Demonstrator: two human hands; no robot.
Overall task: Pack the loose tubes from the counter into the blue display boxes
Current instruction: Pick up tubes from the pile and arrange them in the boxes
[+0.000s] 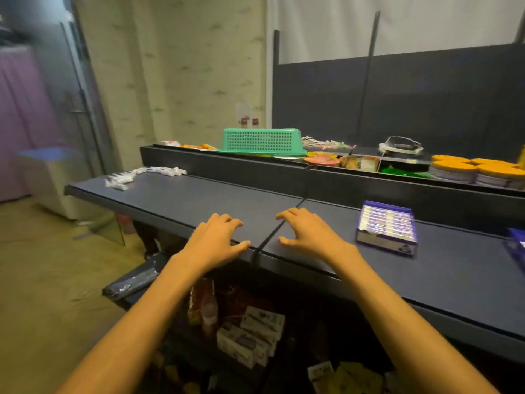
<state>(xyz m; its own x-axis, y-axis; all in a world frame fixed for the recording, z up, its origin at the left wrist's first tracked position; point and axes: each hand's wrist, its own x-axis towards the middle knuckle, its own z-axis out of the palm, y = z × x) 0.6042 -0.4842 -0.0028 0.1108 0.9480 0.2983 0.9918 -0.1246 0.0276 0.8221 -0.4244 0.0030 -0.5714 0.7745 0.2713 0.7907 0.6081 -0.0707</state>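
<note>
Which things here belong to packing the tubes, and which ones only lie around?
For the job:
- loose tubes at the counter's far left end
- blue display box, already filled
- second blue box, at the right edge

Just lying about:
- green basket
- orange stacks
- cartons under the counter

The counter (pixel 176 200) has a smooth, matt dark surface with a faint sheen along its front edge, and the blue display box (pixel 386 227) on it looks like printed cardboard with a slight gloss, holding rows of glossy white and purple tubes. The loose tubes (pixel 125 177) at the far left end look like white plastic, smooth and a little shiny. On the raised ledge behind, the green basket (pixel 261 141) is moulded plastic pierced with a grid of small holes, its finish semi-matt.
</note>
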